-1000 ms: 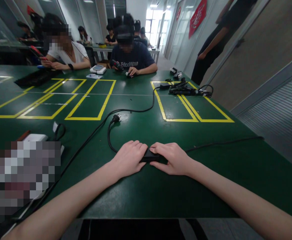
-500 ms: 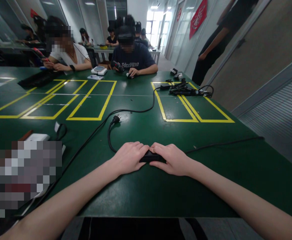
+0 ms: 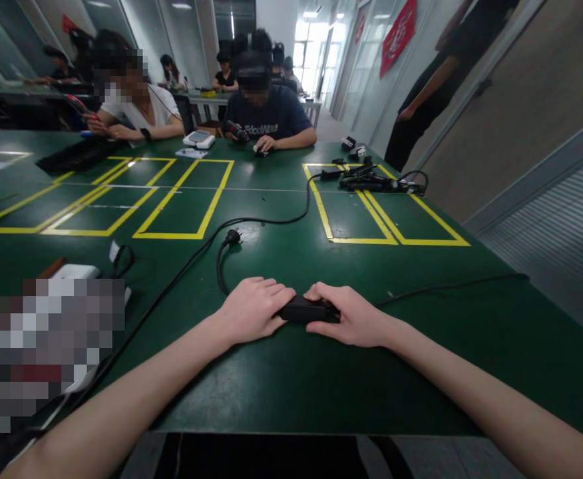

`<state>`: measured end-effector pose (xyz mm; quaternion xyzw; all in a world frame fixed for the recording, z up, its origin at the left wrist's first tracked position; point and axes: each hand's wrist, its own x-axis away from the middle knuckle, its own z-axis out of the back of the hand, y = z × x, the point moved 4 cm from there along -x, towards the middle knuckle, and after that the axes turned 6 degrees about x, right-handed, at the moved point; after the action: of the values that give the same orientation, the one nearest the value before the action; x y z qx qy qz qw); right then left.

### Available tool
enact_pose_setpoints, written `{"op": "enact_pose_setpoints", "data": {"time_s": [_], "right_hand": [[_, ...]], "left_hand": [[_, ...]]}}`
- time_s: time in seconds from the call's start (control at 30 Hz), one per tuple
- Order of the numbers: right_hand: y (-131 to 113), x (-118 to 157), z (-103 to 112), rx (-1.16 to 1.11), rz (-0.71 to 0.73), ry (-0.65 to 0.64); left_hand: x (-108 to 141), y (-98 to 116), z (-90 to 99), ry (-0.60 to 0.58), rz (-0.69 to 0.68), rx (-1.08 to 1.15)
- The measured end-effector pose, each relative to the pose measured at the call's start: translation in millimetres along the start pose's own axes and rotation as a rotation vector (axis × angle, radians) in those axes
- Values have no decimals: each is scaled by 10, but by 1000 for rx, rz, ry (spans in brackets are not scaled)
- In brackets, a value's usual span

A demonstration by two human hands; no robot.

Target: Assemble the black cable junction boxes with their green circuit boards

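A black power adapter (image 3: pixel 304 310) lies near the front of the green table (image 3: pixel 271 392), between my two hands. My left hand (image 3: pixel 251 309) is closed round its left end. My right hand (image 3: pixel 354 316) has thumb and fingers around the right end, where a cable comes out. On the left side, a black cord curves from under my left hand to a power plug (image 3: pixel 232 237) with its prongs pointing right. Past my right hand, a thin black cable (image 3: pixel 446 287) runs off toward the table's right edge.
Another long black cord (image 3: pixel 192 258) crosses the table to a second adapter (image 3: pixel 329 173) by a heap of black cables (image 3: pixel 371 178). Yellow tape (image 3: pixel 201 213) marks rectangles. A blurred-out pile (image 3: pixel 66 332) lies left. Two people sit opposite; another person stands at the right.
My right hand has shifted slightly right along the adapter, and my left hand slightly left. More of the adapter's top shows between them.
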<state>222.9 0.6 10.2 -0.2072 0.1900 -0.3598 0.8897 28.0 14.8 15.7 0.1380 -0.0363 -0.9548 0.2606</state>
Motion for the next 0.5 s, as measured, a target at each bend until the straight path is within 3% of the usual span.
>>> {"op": "enact_pose_setpoints", "data": {"time_s": [0.27,0.5], "right_hand": [[-26,0,-32,85,35,12],[-36,-17,-50,295,-15,-73]], "left_hand": [[8,37,5,92,-51,18],[17,71,7,127,-89,50]]}}
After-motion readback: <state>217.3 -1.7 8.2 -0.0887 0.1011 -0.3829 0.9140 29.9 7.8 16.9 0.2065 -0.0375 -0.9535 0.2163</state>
